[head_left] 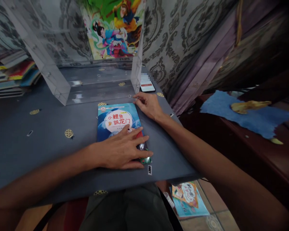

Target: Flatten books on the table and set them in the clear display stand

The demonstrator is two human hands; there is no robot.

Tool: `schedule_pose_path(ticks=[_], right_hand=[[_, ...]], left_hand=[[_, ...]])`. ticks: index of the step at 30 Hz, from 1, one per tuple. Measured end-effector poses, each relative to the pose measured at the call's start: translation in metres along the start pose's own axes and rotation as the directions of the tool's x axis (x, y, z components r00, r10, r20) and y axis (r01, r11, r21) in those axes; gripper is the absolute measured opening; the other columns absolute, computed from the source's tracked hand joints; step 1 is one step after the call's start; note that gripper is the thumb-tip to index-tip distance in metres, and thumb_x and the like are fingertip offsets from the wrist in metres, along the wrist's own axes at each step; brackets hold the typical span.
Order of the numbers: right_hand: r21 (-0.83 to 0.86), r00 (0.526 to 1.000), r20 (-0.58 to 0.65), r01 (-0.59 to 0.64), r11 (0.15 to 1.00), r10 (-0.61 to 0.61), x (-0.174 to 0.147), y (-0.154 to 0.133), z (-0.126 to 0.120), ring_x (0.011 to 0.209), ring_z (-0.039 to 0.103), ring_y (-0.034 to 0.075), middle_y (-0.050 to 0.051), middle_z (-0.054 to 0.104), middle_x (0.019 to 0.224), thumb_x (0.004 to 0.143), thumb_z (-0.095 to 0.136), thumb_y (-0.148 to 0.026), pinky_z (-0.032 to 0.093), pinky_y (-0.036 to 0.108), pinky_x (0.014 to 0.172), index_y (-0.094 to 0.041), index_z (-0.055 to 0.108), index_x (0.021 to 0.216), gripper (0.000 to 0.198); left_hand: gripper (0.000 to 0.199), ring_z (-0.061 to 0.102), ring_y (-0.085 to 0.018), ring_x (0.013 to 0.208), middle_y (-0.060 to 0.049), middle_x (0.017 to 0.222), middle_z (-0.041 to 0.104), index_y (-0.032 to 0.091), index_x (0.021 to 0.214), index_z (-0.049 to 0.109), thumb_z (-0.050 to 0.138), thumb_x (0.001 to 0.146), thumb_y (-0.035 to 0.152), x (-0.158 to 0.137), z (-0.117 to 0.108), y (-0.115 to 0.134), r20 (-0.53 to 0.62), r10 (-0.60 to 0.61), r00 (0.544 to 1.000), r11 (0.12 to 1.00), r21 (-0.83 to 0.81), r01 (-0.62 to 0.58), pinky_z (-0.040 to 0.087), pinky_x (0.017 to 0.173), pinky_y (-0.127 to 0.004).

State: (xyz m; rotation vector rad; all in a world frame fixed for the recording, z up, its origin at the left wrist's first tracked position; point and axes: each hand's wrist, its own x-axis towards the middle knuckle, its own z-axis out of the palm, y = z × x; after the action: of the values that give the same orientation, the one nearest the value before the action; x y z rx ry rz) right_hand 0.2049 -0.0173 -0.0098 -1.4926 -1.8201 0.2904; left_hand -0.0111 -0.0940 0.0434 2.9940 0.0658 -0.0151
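A blue picture book (118,120) lies flat on the grey desk (48,150), face up, in front of the person. Its long axis runs away from the body, the near end slanting a little to the right; the title reads upright from the seat, and the cover's top edge faces the clear rack (62,91). The left hand (120,150) rests palm down across the lower cover, its fingers spread and straight, pointing right, gripping nothing. The right hand (148,104) is at the far right corner of the book, fingers half bent and close together; whether they pinch that corner I cannot tell.

Yellow pineapples and small word labels pattern the desk. A bright illustrated book (115,32) stands upright at the rack, a phone (147,85) lies just right of it, and a pile of books (13,75) sits at far left. Beyond are patterned wallpaper (156,25) and a mauve curtain (207,72); to the right, a blue cloth (219,110) lies on dark red furniture (262,160).

The book's near end is close to the desk's front edge, and the right edge slants past the right forearm. Only a narrow strip separates book and rack; leftward the surface stretches wide.
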Motion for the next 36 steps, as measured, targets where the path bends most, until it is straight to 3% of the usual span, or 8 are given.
schedule_pose_path(ticks=[10, 23, 27, 32, 36], right_hand=[[-0.033, 0.991, 0.074, 0.113, 0.993, -0.11, 0.002, 0.001, -0.003, 0.066, 0.063, 0.018, 0.006, 0.075, 0.083, 0.089, 0.055, -0.026, 0.044, 0.029, 0.062, -0.017, 0.074, 0.098, 0.022], [-0.023, 0.991, 0.043, 0.13, 0.991, -0.129, 0.0, -0.003, -0.002, 0.06, 0.056, 0.015, 0.003, 0.065, 0.066, 0.089, 0.051, -0.029, 0.037, 0.028, 0.058, -0.017, 0.069, 0.079, 0.024], [-0.029, 0.99, 0.043, 0.134, 0.991, -0.132, -0.001, -0.006, -0.003, 0.06, 0.056, 0.016, 0.002, 0.065, 0.065, 0.089, 0.05, -0.029, 0.038, 0.028, 0.057, -0.018, 0.068, 0.078, 0.024], [-0.02, 0.983, 0.083, 0.166, 0.986, -0.164, -0.002, -0.006, 0.0, 0.069, 0.064, 0.019, 0.006, 0.072, 0.076, 0.09, 0.05, -0.028, 0.047, 0.03, 0.065, -0.018, 0.071, 0.086, 0.024], [0.014, 0.961, 0.11, 0.255, 0.967, -0.255, -0.001, -0.003, 0.005, 0.091, 0.07, 0.025, 0.011, 0.077, 0.097, 0.09, 0.052, -0.026, 0.054, 0.039, 0.083, -0.017, 0.073, 0.096, 0.024]], left_hand=[[0.04, 0.043, -0.044, 0.138, -0.013, 0.145, 0.053, 0.03, 0.137, 0.057, 0.051, 0.1, 0.042, 0.002, -0.002, 0.014, 0.009, -0.038, 0.999, 0.997, 0.063, 0.037, 0.039, 0.106, -0.068], [0.037, 0.044, -0.046, 0.138, -0.016, 0.144, 0.053, 0.026, 0.133, 0.06, 0.048, 0.101, 0.04, 0.004, 0.004, 0.022, 0.008, -0.08, 0.997, 0.994, 0.07, 0.08, 0.041, 0.104, -0.068], [0.033, 0.046, -0.045, 0.136, -0.016, 0.141, 0.056, 0.023, 0.131, 0.06, 0.048, 0.1, 0.028, 0.006, 0.004, 0.028, 0.005, -0.09, 0.996, 0.987, 0.135, 0.089, 0.042, 0.102, -0.068], [0.037, 0.049, -0.046, 0.131, -0.019, 0.137, 0.057, 0.016, 0.13, 0.057, 0.056, 0.093, 0.022, 0.006, 0.009, 0.034, -0.066, -0.097, 0.993, 0.973, 0.201, 0.109, 0.042, 0.099, -0.068], [0.038, 0.049, -0.046, 0.129, -0.019, 0.138, 0.057, 0.015, 0.132, 0.055, 0.052, 0.096, 0.024, 0.009, 0.015, 0.035, -0.087, -0.141, 0.986, 0.959, 0.235, 0.158, 0.043, 0.098, -0.07]])
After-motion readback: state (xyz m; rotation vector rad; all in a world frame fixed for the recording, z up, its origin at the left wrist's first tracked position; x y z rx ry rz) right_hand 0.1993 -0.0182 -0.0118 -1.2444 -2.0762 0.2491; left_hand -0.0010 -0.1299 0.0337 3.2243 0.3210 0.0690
